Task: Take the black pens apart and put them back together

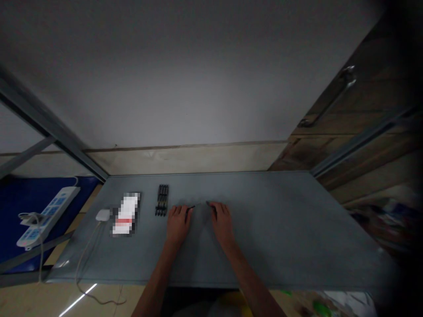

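My left hand (177, 223) rests low over the grey table, fingers closed on a slim black pen-like piece (191, 207) whose end points right. A short gap away, my right hand (223, 223) is closed on a small dark piece (208, 203); its tip shows past the fingers, the rest is hidden, and its kind is too small to tell. Left of my left hand, several black pen-like sticks (161, 200) lie side by side in a neat row.
On the table's (280, 229) left part lie a phone (127, 214) with a blurred screen and a white charger (102, 215) with a trailing cable. A white power strip (49, 215) lies on a blue surface further left. A wall (185, 160) bounds the back; metal posts (357, 145) rise at the sides.
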The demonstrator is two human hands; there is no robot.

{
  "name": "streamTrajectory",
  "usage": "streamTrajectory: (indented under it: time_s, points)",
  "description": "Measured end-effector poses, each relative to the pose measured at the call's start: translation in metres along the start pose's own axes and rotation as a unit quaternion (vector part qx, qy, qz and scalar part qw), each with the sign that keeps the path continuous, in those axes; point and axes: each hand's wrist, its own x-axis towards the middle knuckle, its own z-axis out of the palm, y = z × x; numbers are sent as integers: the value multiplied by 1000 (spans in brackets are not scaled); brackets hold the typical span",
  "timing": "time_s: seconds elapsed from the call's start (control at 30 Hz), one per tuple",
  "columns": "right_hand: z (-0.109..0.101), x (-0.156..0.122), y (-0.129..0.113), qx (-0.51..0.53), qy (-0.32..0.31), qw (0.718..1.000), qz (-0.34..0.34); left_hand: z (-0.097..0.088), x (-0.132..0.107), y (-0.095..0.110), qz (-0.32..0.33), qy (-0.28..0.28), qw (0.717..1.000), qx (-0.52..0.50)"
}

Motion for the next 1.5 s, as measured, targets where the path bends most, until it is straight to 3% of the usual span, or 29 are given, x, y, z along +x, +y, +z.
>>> streamTrajectory:
  time_s: [0.23,0.4,0.5,0.8,0.93,1.03,1.1,1.2,1.27,1.37,1.5]
  points:
    - [-10,4,-8,88,-45,995,25,2,-1,0,12,5,1000,8]
    - [-14,-1,-23,25,-184,975,-122,2,-1,-1,-12,11,1000,-5]
    - [-12,-4,-29,-41,-226,957,-178,2,0,-3,-35,8,999,-23]
    - [1,-5,-21,-118,-204,957,-172,1,1,-2,-30,13,999,10]
    - [0,-6,-19,-82,-190,964,-169,3,1,-3,-27,10,999,23]
    - [-5,-4,-17,15,-148,981,-121,3,1,-4,-34,6,999,25]
    - [-8,-3,-14,106,-98,989,-39,3,1,-3,-34,4,999,26]
    - [-12,1,-12,241,-29,964,109,1,1,-1,-23,4,999,25]
    - [-14,4,-12,310,-6,936,169,1,0,0,-11,0,1000,21]
    - [-16,7,-11,358,-1,913,197,2,0,0,7,-8,1000,12]
    - [-15,8,-9,362,-6,910,201,3,0,0,20,-19,1000,-2]
